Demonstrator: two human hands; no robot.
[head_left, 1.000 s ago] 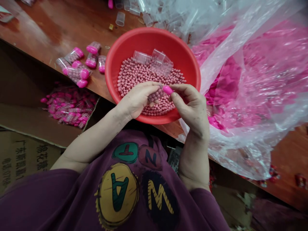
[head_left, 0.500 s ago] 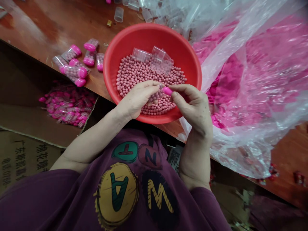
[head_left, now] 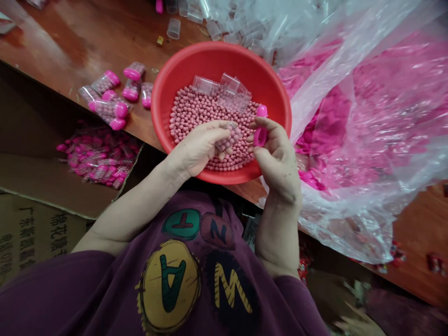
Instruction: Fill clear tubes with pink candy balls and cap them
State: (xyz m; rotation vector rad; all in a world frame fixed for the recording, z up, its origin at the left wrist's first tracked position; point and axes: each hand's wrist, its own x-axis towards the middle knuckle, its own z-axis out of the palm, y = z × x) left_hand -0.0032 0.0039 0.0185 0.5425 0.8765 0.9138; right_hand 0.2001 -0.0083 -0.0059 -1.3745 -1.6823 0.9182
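Observation:
My left hand (head_left: 196,147) is closed around a small clear container (head_left: 230,135) with pink balls inside, held over the red basin (head_left: 163,135). A short way to its right, my right hand (head_left: 276,151) pinches a hollow pink cap (head_left: 260,136) between thumb and fingers, apart from the container. A second pink cap (head_left: 262,111) shows just beyond the right fingertips; whether those fingers hold it I cannot tell. Loose pink balls (head_left: 199,109) cover the basin's bottom. Several clear containers (head_left: 233,91) lie on them at the far side.
Filled, pink-capped containers (head_left: 105,102) lie on the table left of the basin. Below them, a cardboard box (head_left: 45,175) holds many more. Empty clear containers (head_left: 241,23) crowd the back. A large plastic bag (head_left: 371,121) of pink pieces stands close on the right.
My right hand has moved a little right, away from the container, and a pink cap's hollow side now shows in it. My left hand still holds the container in nearly the same place.

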